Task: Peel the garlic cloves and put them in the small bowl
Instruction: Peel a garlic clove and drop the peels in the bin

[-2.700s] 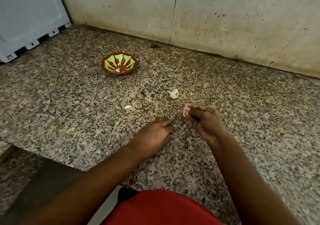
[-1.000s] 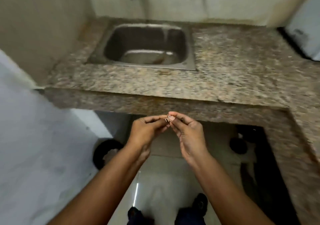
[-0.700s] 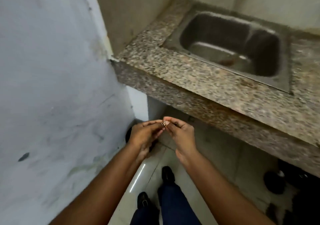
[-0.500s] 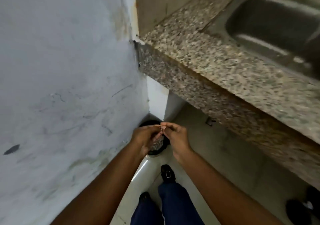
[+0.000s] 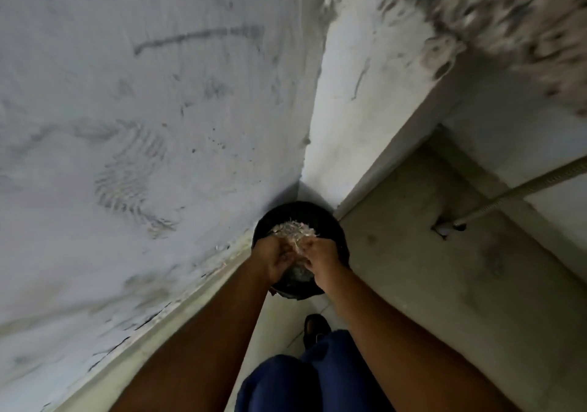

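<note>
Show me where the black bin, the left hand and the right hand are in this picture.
black bin [image 5: 336, 224]: head view, on its far right rim.
left hand [image 5: 274, 260]: head view, on the back of the hand.
right hand [image 5: 322, 257]: head view, on the back of the hand.

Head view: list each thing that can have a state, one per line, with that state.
Bin: upright on the floor in the wall corner, no lid on, holding pale scraps.
Scraps: loose heap inside the bin.
Left hand: over the bin, fingers curled; what it holds cannot be told.
Right hand: over the bin, fingertips close to the left hand's; grip unclear.
Shoe: on the floor beside the bin.
</note>
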